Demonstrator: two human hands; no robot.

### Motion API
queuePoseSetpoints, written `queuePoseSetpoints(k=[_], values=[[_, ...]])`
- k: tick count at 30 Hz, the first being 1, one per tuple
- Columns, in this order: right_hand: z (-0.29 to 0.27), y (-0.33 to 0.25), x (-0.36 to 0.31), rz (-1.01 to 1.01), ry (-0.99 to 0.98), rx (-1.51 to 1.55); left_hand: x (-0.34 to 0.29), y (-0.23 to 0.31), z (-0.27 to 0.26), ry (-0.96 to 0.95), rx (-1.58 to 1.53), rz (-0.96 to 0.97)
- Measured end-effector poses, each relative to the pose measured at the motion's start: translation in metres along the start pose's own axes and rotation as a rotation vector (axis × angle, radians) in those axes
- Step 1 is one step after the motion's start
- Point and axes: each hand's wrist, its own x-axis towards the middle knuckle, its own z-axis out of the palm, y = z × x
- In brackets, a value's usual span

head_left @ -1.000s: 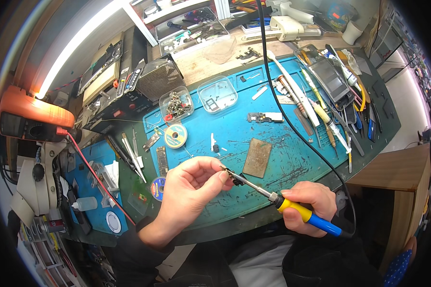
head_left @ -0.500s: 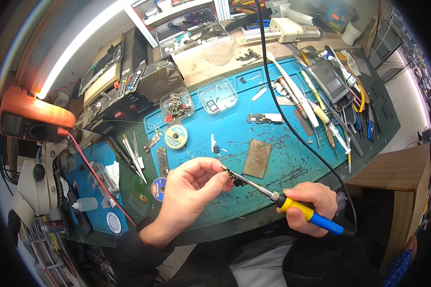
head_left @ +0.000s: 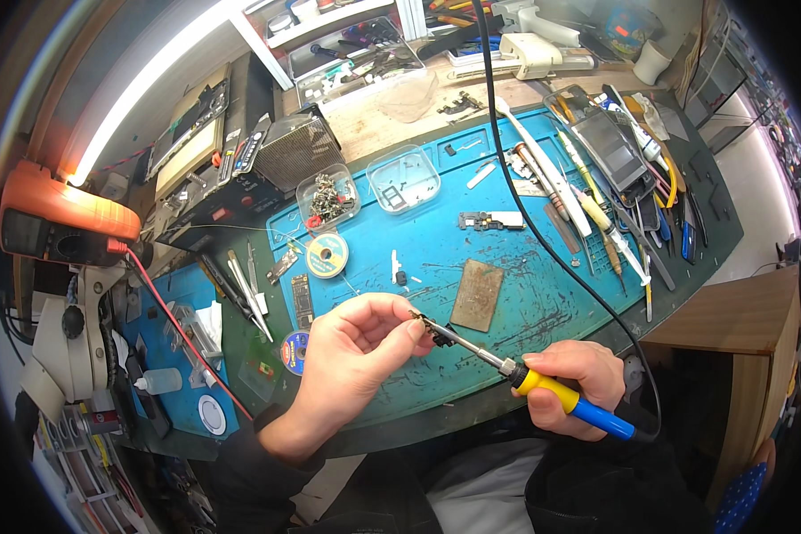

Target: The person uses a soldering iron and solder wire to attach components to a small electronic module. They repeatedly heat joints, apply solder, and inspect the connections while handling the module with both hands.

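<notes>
Between thumb and fingers, my left hand (head_left: 358, 349) pinches a small dark electronic part (head_left: 438, 335), held up above the near edge of the blue mat. My right hand (head_left: 580, 388) grips a soldering iron (head_left: 550, 392) by its yellow and blue handle. The iron's metal shaft points up and left, and its tip is at the part beside my left thumb; whether it touches cannot be made out. A brown rectangular plate (head_left: 477, 295) lies on the mat just beyond the iron. A black cable (head_left: 561, 258) arches from the handle over the bench.
A solder spool (head_left: 327, 255) and a blue-labelled reel (head_left: 295, 352) lie left of centre. Clear boxes (head_left: 404, 179) of small parts stand farther back. Tweezers, pens and tools crowd the right side, near a grey-screened device (head_left: 610, 147). An orange multimeter (head_left: 67, 216) hangs at left.
The soldering iron and my right hand have shifted very slightly left. My left hand and the part look unmoved.
</notes>
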Motion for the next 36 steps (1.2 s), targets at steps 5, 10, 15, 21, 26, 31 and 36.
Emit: queuePoseSetpoints(k=[5,10,15,21,26,31,36], values=[[0.0007,0.0006,-0.0011,0.009,0.012,-0.003,0.0002,0.0001,-0.0004,-0.003,-0.001,0.000],[-0.0001,0.0001,0.0017,-0.010,-0.006,-0.008,0.0000,-0.0006,-0.0011,0.005,0.003,0.002],[-0.0018,0.0002,0.0018,-0.011,-0.019,-0.002,-0.0008,-0.0004,-0.0001,0.007,0.014,0.003],[-0.0013,0.0018,-0.0027,-0.004,0.007,0.029,0.0002,-0.0020,-0.0047,-0.052,-0.044,0.012],[0.0004,0.0021,-0.0009,-0.017,0.008,0.020,0.0000,-0.0020,-0.0051,-0.054,-0.038,0.008],[-0.0003,-0.0001,0.0001,0.023,-0.003,0.022,0.0001,-0.0003,-0.0008,0.003,0.010,-0.001],[-0.0001,-0.0021,0.0004,0.059,-0.006,0.028,0.0002,-0.0008,-0.0005,0.002,0.010,0.010]])
